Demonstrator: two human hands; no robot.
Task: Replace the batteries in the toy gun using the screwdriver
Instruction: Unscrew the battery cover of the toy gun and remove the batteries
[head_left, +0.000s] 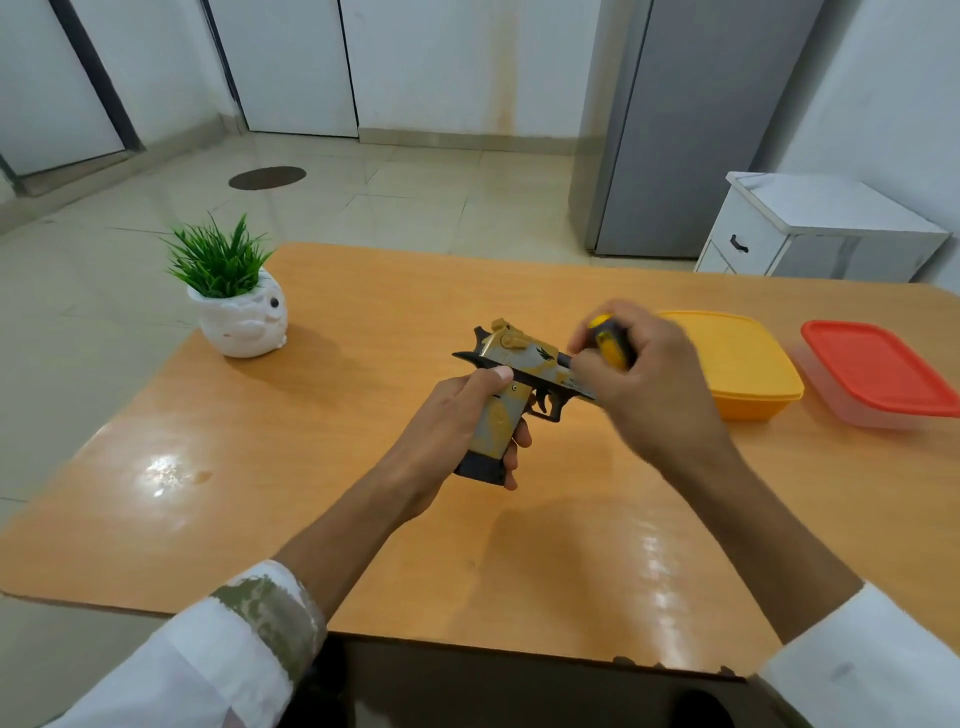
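Note:
A yellow, grey and black toy gun (519, 364) is held above the middle of the wooden table (322, 467), its barrel pointing right. My left hand (462, 421) grips its handle from the left, thumb up near the slide. My right hand (644, 374) is curled round a yellow and black screwdriver (609, 340), whose handle sticks up out of the fist. The hand is blurred and covers the front of the barrel. The screwdriver's tip is hidden, and no batteries are in view.
A white pot with a green plant (234, 301) stands at the table's far left. A yellow lidded box (737, 364) and a clear box with a red lid (878, 369) sit at the right. A white drawer cabinet (810, 228) stands behind the table.

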